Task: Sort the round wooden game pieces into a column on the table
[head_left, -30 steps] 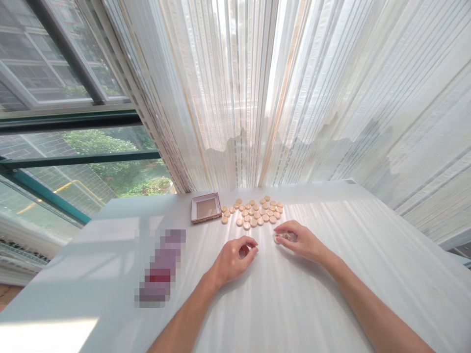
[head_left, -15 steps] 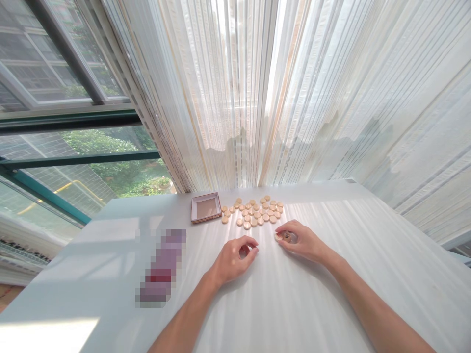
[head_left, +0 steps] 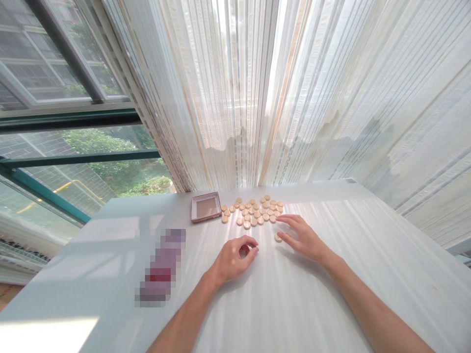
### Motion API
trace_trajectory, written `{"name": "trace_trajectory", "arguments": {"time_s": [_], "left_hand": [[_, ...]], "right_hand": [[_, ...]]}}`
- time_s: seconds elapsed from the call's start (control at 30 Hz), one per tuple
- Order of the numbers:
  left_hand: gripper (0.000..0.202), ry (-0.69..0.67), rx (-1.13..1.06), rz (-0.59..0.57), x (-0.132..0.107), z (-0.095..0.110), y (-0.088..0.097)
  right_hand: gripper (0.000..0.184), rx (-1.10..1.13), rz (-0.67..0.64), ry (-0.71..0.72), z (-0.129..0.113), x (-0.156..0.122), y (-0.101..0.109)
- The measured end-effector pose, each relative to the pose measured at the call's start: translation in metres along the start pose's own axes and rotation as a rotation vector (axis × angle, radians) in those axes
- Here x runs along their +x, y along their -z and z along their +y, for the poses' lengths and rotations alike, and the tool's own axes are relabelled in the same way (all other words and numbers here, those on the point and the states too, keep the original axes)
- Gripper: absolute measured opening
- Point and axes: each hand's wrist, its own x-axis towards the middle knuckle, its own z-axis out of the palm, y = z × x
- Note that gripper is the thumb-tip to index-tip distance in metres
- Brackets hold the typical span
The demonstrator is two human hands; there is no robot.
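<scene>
My right hand (head_left: 303, 239) is open above the table, thumb and fingers apart. Close to its thumb tip lies a single round wooden Chinese chess piece (head_left: 277, 238). Its index fingertip reaches the right edge of a loose group of several Chinese chess pieces (head_left: 256, 214); whether it touches one is unclear. Nearer to me, my left hand (head_left: 235, 257) rests with fingers and thumb curled into a ring, tips close together. What lies inside that curl, if anything, cannot be made out.
A shallow box tray (head_left: 194, 216) with a reddish-brown rim stands left of the pieces on the white table (head_left: 294, 309). A pixelated purple and red item (head_left: 161, 269) lies at the left. String curtains (head_left: 239, 98) hang behind the table's far edge, beside a window.
My right hand has opened and its fingers have moved forward toward the group. The light piece at its fingertips is released on the table; the dark-marked one is out of sight. My left hand stays still.
</scene>
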Motion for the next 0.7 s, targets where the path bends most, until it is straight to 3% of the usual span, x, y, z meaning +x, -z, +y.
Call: {"name": "trace_trajectory", "arguments": {"time_s": [0.1,0.23,0.53,0.7], "left_hand": [[0.013,-0.003,-0.001,0.001,0.000,0.000,0.000],[0.013,-0.004,-0.002,0.002,0.000,0.001,0.000],[0.014,0.001,-0.017,0.006,0.000,0.000,0.000],[0.015,0.008,-0.010,0.008,0.001,0.002,0.001]], "right_hand": [[0.047,-0.106,-0.009,0.014,0.007,0.001,-0.002],[0.046,-0.196,-0.050,-0.046,0.016,0.001,-0.005],[0.030,-0.106,0.039,-0.064,0.016,0.002,0.006],[0.032,-0.115,0.039,-0.021,0.025,0.003,0.004]]}}
